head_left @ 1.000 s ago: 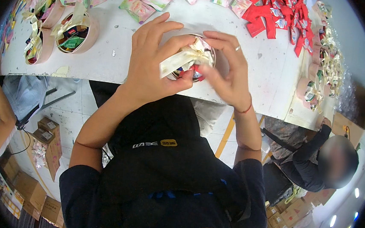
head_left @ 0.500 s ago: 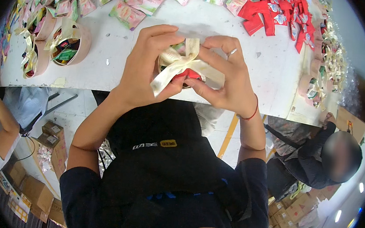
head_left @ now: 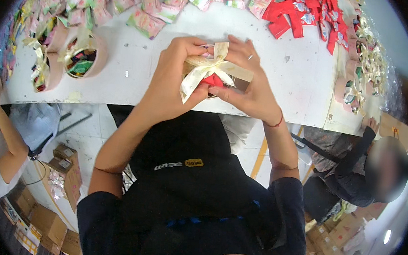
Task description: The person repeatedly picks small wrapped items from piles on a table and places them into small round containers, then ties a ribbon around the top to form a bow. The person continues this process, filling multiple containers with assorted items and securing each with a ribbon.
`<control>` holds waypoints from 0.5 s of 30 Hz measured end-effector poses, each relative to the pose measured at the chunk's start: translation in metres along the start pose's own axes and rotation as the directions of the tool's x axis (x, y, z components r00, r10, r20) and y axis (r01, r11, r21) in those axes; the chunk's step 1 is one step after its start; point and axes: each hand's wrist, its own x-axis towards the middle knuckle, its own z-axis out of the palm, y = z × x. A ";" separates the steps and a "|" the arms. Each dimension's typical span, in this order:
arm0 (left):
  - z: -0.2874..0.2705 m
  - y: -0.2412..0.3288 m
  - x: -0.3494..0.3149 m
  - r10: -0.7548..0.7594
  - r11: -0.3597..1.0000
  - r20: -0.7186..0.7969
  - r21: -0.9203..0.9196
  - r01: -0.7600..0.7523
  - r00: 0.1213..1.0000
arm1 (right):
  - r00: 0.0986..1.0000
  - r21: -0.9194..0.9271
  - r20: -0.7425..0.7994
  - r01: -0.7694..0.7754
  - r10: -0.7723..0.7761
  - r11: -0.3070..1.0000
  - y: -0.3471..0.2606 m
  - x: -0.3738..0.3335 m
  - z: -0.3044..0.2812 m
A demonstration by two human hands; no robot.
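Between my two hands, near the table's front edge, is a small round gift box with a cream ribbon bow (head_left: 212, 68) across its top. A red wrapped packet (head_left: 212, 80) shows in the box under the bow. My left hand (head_left: 170, 79) curls around the box's left side, its thumb by the red packet. On the other side my right hand (head_left: 255, 89) grips with its thumb at the packet and its fingers over the far rim, next to a ribbon tail. Most of the box wall is hidden by my hands and the ribbon.
Pink-and-green packets (head_left: 147, 23) and red packets (head_left: 294, 17) are heaped along the far side of the white table (head_left: 303, 82). Pale pink gift boxes (head_left: 101, 57) with bows stand at left, more (head_left: 341, 88) at right. A co-worker sits on each side.
Both hands and the box between them have shifted slightly right in the view, as the whole scene tilts a little. My right fingers have moved slightly on the box.
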 end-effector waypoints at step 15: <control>-0.007 0.015 -0.006 0.057 0.992 0.044 -0.119 -0.051 0.997 | 0.857 -0.076 -0.500 0.097 -0.122 0.992 -0.025 -0.023 0.029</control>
